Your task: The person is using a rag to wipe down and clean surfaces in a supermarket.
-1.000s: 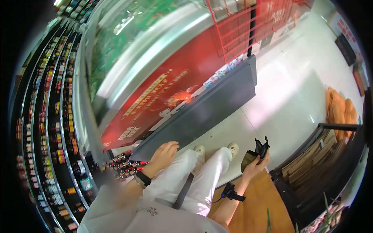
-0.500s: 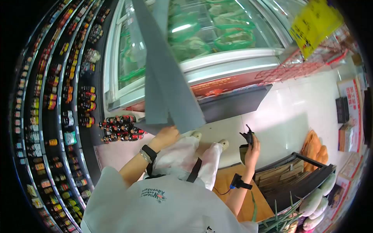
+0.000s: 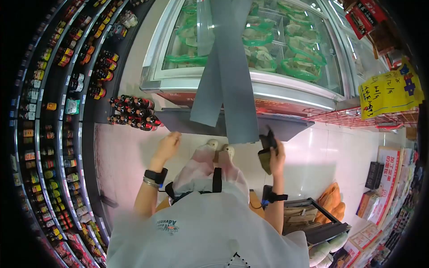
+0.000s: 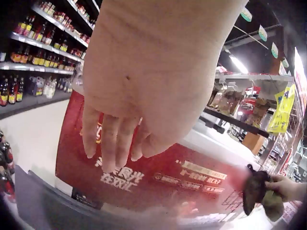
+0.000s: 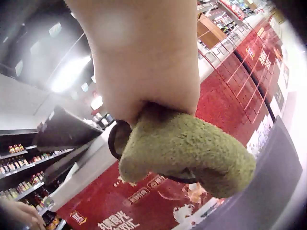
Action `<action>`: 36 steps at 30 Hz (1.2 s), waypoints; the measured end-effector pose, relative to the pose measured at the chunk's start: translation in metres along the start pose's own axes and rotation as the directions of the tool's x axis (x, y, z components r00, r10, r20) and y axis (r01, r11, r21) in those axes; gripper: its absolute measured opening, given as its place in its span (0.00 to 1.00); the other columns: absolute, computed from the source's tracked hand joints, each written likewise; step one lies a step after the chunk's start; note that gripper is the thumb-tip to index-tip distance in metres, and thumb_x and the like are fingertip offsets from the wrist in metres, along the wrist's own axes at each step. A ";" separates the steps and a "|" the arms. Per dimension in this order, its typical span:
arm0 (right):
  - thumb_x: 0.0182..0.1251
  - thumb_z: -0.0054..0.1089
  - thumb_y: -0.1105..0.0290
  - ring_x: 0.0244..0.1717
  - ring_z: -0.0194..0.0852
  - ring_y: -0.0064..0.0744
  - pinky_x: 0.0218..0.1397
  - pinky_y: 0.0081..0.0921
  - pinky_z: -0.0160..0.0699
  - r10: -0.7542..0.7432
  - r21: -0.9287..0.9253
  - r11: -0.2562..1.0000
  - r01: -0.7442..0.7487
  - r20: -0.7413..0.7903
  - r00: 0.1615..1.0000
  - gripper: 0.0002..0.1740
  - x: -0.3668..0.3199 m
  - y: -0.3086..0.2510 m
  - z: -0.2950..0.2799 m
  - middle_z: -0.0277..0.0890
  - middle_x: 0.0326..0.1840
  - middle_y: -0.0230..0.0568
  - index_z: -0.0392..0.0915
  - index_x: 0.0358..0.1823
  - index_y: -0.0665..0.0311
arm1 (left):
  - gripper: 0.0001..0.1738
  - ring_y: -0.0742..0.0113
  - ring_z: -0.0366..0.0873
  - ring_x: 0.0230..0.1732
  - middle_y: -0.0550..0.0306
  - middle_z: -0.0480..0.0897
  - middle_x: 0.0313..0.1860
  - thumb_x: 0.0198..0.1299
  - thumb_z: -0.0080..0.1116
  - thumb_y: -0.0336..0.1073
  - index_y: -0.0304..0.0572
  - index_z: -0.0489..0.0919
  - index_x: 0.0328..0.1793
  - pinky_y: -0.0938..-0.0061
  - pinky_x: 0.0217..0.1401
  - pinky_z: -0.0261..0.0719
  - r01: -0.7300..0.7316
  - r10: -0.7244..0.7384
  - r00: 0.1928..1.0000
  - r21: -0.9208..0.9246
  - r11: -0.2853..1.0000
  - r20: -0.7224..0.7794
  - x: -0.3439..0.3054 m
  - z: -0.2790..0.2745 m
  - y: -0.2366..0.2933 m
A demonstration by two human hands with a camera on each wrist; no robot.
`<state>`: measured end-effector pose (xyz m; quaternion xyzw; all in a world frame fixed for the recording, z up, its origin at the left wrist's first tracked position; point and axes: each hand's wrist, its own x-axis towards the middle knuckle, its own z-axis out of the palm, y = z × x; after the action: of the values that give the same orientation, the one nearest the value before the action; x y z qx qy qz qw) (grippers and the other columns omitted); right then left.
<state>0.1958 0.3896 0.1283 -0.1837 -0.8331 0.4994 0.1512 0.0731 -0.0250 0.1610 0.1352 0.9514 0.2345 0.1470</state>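
My right hand [image 3: 278,161] grips an olive-green fuzzy cloth [image 3: 265,161] together with a black item [image 3: 268,141]. In the right wrist view the cloth [image 5: 184,148] is bunched below the palm, and a thin curved black rim [image 5: 114,140] shows at its side; I cannot tell what the black item is. My left hand [image 3: 168,146] is held out in front of the body, holding nothing. Its fingers [image 4: 110,143] hang loose and fairly straight in the left wrist view. Nearest to both hands is the low dark-grey ledge [image 3: 187,121] along the freezer's red front.
A glass-topped freezer [image 3: 304,91] holding green-edged bags stands ahead. Two long grey boards [image 3: 239,89] cross over it. Shelves of jars [image 3: 67,147] line the left, with bottles [image 3: 134,111] on the floor. A red wire basket [image 3: 339,117] and a black crate [image 3: 308,214] are at right.
The head view has swung, bringing more of the freezer in. My left hand has come away from the dark ledge toward the left. The cloth and black item stay in my right hand.
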 end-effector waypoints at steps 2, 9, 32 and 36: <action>0.65 0.50 0.78 0.53 0.69 0.32 0.58 0.25 0.64 0.105 0.096 0.990 -0.101 -0.036 0.994 0.21 0.015 -0.007 -0.022 0.72 0.53 0.44 0.67 0.60 0.69 | 0.12 0.46 0.77 0.41 0.45 0.78 0.40 0.56 0.50 0.28 0.41 0.73 0.47 0.59 0.41 0.75 -0.056 0.064 0.994 0.089 0.994 -0.093 0.000 -0.020 -0.013; 0.70 0.49 0.67 0.55 0.69 0.28 0.56 0.26 0.70 0.090 0.838 0.534 -0.113 0.077 0.993 0.21 0.048 -0.098 -0.047 0.69 0.56 0.39 0.62 0.62 0.65 | 0.10 0.45 0.75 0.41 0.47 0.77 0.40 0.57 0.50 0.27 0.39 0.74 0.45 0.58 0.42 0.74 -0.129 0.182 0.950 0.213 0.968 -0.252 0.021 -0.092 0.044; 0.68 0.51 0.66 0.57 0.66 0.26 0.61 0.24 0.63 -0.255 0.481 0.617 -0.623 0.871 0.420 0.26 -0.039 -0.279 0.237 0.68 0.58 0.37 0.61 0.65 0.66 | 0.25 0.73 0.70 0.54 0.58 0.75 0.50 0.57 0.62 0.33 0.34 0.68 0.59 0.76 0.59 0.67 -0.102 -0.245 0.955 -0.959 0.263 -0.169 -0.112 -0.106 -0.030; 0.69 0.50 0.66 0.57 0.64 0.23 0.62 0.22 0.60 -0.275 0.379 0.722 -0.579 0.925 0.263 0.25 -0.065 -0.313 0.318 0.69 0.57 0.34 0.61 0.65 0.67 | 0.20 0.76 0.69 0.49 0.60 0.73 0.51 0.56 0.62 0.31 0.34 0.71 0.53 0.80 0.53 0.68 -0.154 -0.354 0.889 -0.917 0.367 -0.291 -0.153 -0.124 -0.106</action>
<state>0.0667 -0.0233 0.2563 0.1327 -0.4836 0.7781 -0.3782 0.1513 -0.2156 0.2473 -0.0879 0.6672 0.7396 -0.0092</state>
